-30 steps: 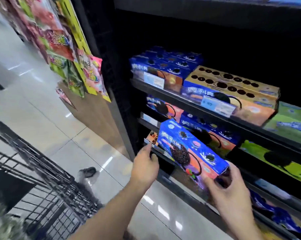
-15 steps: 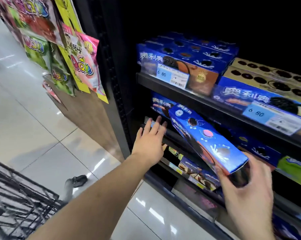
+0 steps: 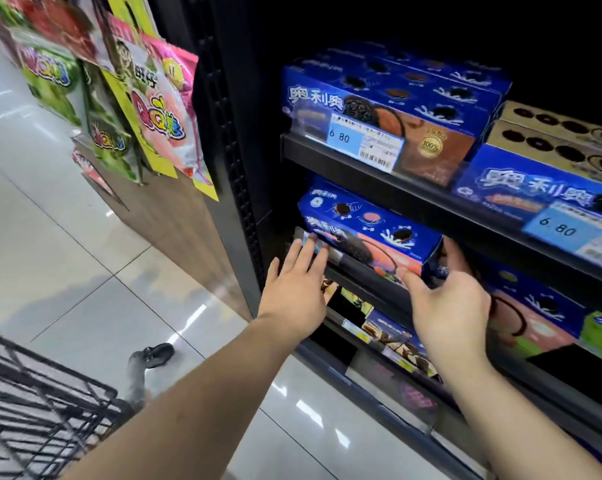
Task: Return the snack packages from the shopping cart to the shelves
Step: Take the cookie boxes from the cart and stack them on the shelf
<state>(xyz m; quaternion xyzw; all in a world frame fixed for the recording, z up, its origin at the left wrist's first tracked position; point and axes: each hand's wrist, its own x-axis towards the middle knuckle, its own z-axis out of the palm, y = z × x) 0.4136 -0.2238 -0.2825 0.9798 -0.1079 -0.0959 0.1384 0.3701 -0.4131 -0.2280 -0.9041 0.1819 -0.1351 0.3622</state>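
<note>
Right hand (image 3: 448, 306) on now-shelved cookie box (image 3: 372, 230)

Two hands: left hand (image 3: 294, 296), right hand (image 3: 448, 306). One blue cookie box (image 3: 368, 233) between them. Two price tags: first tag (image 3: 342, 137) at twelve o'clock, second tag (image 3: 557, 230) at three. One cart (image 3: 43, 403) at seven.

Box (image 3: 368, 233), after placement. A second ago I held it tilted in the air before the shelves; half a second ago its far end was entering. It now lies level on the shelf (image 3: 365, 277), front face outward. My right grip (image 3: 448, 306) has moved from the box's near end to its right end, thumb on the front face and fingers behind the corner. My left grip (image 3: 296, 292), first curled, then spread, now lays straight fingers on the shelf rail under the box's left end.
</note>
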